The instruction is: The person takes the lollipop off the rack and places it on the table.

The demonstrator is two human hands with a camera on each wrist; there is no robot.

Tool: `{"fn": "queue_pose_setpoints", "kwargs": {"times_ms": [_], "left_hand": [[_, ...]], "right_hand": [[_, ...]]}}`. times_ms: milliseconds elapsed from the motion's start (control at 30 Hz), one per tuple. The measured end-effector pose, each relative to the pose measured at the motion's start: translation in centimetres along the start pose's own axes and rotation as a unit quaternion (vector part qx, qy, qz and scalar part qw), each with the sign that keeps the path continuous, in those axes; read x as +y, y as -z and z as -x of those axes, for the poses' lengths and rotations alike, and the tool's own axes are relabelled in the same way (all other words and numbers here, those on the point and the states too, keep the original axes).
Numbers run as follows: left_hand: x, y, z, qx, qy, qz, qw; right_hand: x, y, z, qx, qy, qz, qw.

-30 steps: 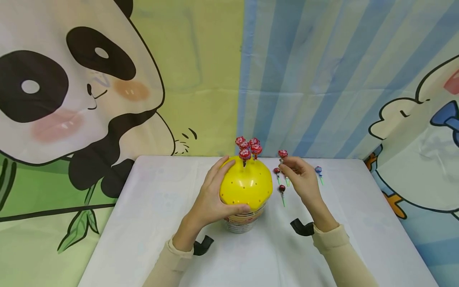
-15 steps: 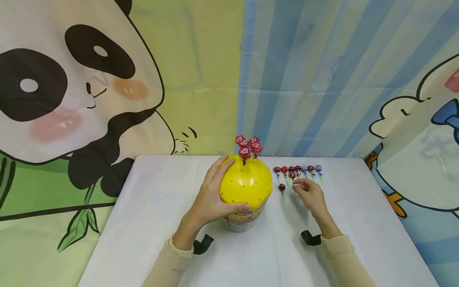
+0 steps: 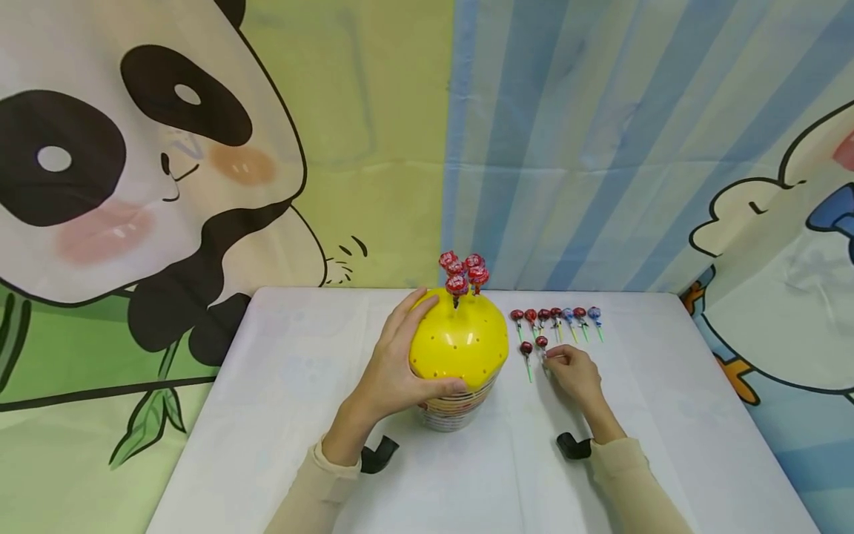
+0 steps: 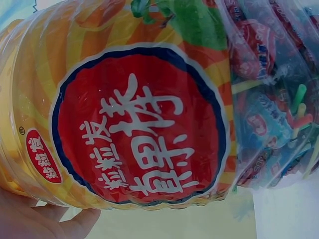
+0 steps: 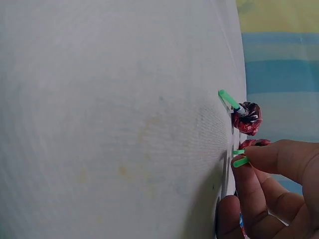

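A clear ribbed candy jar point(image 3: 448, 417) with a domed yellow lid point(image 3: 460, 337) stands on the table. My left hand point(image 3: 394, 363) grips the lid from the left, fingers behind and thumb across the front. Several red lollipops point(image 3: 457, 285) stick up from the top of the dome, which is dotted with small holes. In the left wrist view, the jar's orange label point(image 4: 139, 119) and wrapped lollipops point(image 4: 269, 124) inside are visible. My right hand point(image 3: 575, 374) pinches a dark red lollipop point(image 3: 542, 342) by its green stick point(image 5: 240, 162), close over the tabletop.
Behind my right hand lies a row of several red and blue lollipops point(image 3: 557, 314). A single dark red lollipop point(image 3: 526, 348) lies left of the held one. The white table point(image 3: 300, 356) backs onto a cartoon curtain point(image 3: 373, 148).
My right hand has brought the lollipop from a raised upright position near the lid down to the table, right and toward me, beside the front lollipop. My left hand stays on the lid.
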State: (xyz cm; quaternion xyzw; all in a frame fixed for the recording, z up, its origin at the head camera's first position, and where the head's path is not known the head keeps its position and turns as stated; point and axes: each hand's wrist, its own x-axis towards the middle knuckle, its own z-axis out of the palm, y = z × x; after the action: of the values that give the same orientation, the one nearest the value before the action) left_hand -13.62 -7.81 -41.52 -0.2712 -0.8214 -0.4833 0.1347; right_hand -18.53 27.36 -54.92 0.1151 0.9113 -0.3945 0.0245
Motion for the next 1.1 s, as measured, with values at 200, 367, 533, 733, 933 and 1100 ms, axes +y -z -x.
{"fn": "queue_pose_setpoints", "kwargs": {"times_ms": [200, 367, 533, 733, 933, 1100], "left_hand": [[0.2, 0.0, 0.1, 0.002, 0.004, 0.004, 1.0], [0.2, 0.0, 0.1, 0.004, -0.003, 0.003, 1.0], [0.1, 0.1, 0.0, 0.007, -0.007, 0.002, 0.9999], [0.0, 0.0, 0.0, 0.005, -0.006, 0.006, 1.0], [0.0, 0.0, 0.1, 0.002, -0.003, 0.004, 1.0], [0.0, 0.0, 0.1, 0.001, 0.0, 0.001, 1.0]], "right_hand": [[-0.4, 0.0, 0.3, -0.003, 0.0, 0.033, 0.999], [-0.6, 0.0, 0.4, -0.002, 0.011, 0.04, 0.999], [-1.0, 0.3, 0.7, -0.01, 0.02, 0.042, 0.999], [-1.7, 1.2, 1.0, 0.028, 0.07, 0.022, 0.997], [-5.8, 2.5, 2.4, 0.081, 0.18, -0.056, 0.979], [-11.2, 3.8, 4.6, 0.064, 0.264, -0.154, 0.95]]}}
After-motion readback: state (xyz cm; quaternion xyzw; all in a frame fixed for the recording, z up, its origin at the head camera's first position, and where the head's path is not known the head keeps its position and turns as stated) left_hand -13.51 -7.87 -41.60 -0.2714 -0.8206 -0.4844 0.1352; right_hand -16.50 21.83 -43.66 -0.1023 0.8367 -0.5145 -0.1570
